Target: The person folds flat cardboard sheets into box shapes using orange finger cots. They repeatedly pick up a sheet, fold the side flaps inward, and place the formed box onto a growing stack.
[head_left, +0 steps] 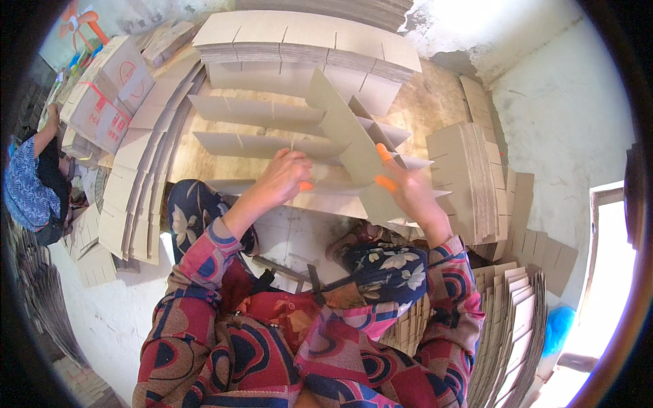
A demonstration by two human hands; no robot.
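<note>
Your left hand [284, 178] pinched the edge of a slotted cardboard strip [262, 144] lying flat on the floor, while your right hand [408, 190], orange-tipped fingers spread, gripped a slanted cardboard strip [343, 132] set crosswise over the rows. Beyond them lay more strips in parallel and a thick stack of strips [306, 41]; printed boxes [109, 88] sat far left.
</note>
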